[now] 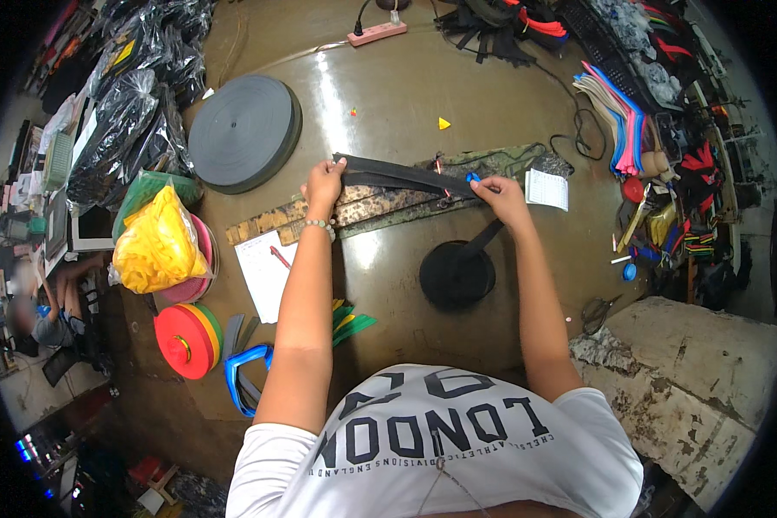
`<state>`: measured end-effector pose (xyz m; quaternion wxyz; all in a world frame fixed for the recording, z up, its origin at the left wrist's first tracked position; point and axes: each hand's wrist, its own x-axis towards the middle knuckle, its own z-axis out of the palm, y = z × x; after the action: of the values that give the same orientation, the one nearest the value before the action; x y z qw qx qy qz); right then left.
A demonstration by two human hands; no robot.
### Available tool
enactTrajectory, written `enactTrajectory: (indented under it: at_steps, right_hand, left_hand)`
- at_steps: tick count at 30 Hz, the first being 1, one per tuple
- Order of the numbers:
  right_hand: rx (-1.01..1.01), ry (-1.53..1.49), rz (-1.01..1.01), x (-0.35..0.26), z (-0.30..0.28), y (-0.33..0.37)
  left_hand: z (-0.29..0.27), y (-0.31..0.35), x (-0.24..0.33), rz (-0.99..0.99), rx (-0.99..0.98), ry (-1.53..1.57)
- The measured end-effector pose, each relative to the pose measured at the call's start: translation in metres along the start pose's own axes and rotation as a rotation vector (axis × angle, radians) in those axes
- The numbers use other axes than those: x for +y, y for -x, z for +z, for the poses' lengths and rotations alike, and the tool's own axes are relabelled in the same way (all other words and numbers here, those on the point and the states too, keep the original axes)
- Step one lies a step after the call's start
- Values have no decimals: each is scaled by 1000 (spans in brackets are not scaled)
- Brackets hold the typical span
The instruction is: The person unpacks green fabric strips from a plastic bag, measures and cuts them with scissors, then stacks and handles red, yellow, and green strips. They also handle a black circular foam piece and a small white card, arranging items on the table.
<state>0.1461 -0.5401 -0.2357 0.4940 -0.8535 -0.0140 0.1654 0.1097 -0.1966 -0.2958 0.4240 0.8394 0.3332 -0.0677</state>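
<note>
A black webbing strap (397,170) stretches in two layers between my hands, above a worn wooden board (268,223). My left hand (322,186) is closed on the strap's left end. At its right part my right hand (503,198) pinches the strap; a small blue thing (472,177) shows at those fingertips, too small to name. From my right hand the strap runs down to a black webbing roll (457,278) lying on the table. A thin wire with red and white on it (441,180) crosses the board near my right hand.
On the brown table (388,104) lie a large grey webbing roll (243,129), red-and-green rolls (184,341), a yellow bundle (161,242), white paper (263,276) and a small notepad (546,190). A pink power strip (377,34) is at the back; a pale worn block (691,380) stands right.
</note>
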Motion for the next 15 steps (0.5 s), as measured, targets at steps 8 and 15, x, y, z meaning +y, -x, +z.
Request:
enactTrajectory:
  at_steps: [8,15]
  right_hand:
    - [-83,-82,3,63,29,-18]
    - [-146,33,67,-30,-1,11]
  left_hand:
    - [1,-1,3,-64,-4,7]
    - [7,-4,-18,126,68,219]
